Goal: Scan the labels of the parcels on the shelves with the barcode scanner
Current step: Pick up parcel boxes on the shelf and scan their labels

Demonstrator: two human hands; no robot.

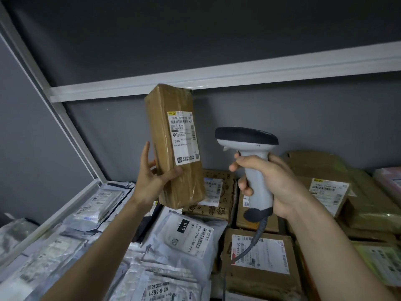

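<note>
My left hand [152,177] is closed round a brown box [173,146] raised above the shelf [71,205], near its back edge; its label [184,137] faces me. My right hand [275,181] clasps the scanner [249,153], whose head should turn squarely onto the barcode.

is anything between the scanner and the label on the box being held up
Nothing visible. The barcode scanner in the right hand sits beside the brown box, held up by the left hand; its label is uncovered, with only open air between them.
</note>
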